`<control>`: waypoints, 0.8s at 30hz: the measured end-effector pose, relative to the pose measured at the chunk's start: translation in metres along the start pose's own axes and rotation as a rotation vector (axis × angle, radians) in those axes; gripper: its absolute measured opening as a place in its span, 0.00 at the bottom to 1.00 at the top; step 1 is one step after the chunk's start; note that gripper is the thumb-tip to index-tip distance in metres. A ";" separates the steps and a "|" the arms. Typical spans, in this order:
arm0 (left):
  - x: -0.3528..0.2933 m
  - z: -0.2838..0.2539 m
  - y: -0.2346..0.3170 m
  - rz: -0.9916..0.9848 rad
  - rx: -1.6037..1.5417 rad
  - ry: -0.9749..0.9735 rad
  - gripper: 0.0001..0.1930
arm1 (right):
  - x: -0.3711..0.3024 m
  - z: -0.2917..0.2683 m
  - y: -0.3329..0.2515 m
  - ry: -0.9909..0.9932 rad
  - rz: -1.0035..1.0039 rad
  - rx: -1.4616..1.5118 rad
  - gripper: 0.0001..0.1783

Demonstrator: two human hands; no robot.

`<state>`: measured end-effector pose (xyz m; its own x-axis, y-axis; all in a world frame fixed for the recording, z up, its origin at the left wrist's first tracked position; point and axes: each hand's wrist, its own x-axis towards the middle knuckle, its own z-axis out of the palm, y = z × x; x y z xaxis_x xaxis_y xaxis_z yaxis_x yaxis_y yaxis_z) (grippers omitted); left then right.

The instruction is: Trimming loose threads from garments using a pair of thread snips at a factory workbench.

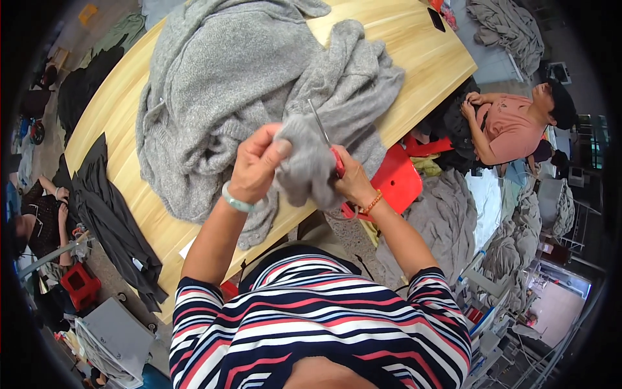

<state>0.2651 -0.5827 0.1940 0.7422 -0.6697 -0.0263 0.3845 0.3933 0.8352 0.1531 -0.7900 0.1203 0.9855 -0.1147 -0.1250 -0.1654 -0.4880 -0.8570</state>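
Note:
Between thumb and fingers, my left hand (258, 162) pinches a raised part of a grey knitted garment (220, 78). My right hand (356, 181) is closed round the red handle of a pair of scissors (339, 161). The metal blade of the scissors points up and away, beside the lifted grey fabric. That lifted fabric is smeared by motion, so the exact spot where the blade meets it cannot be made out. Most of the garment lies heaped on the table (414, 39) beyond my hands.
A dark phone (436, 19) lies at the table's far right edge. Black trousers (113, 220) hang over the left edge. A red stool (398, 181) stands at the right, near piled grey garments (431, 223). One person (512, 126) sits at the right, another (45, 220) at the left.

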 end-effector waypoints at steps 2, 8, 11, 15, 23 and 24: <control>0.015 -0.014 -0.013 0.066 0.201 0.007 0.28 | 0.013 -0.012 0.000 0.040 -0.028 -0.034 0.30; -0.025 -0.085 -0.098 -0.167 1.424 -0.132 0.38 | 0.033 -0.110 -0.034 0.203 -0.120 -0.012 0.21; -0.017 -0.065 -0.102 -0.178 1.602 -0.300 0.24 | 0.047 -0.167 -0.052 0.159 -0.031 -0.053 0.20; -0.005 -0.029 -0.088 -0.443 1.115 -0.505 0.22 | 0.116 -0.228 -0.071 0.104 -0.104 -0.337 0.21; 0.117 -0.015 0.097 0.319 -0.268 0.537 0.18 | 0.298 -0.239 -0.201 0.398 -0.573 -0.523 0.16; 0.121 -0.045 0.096 0.351 -0.244 0.534 0.21 | 0.298 -0.229 -0.210 0.380 -0.826 -0.399 0.11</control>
<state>0.4163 -0.5975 0.2464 0.9904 -0.0987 -0.0964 0.1380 0.7032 0.6975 0.4725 -0.9195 0.3774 0.7313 0.1572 0.6637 0.4986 -0.7872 -0.3629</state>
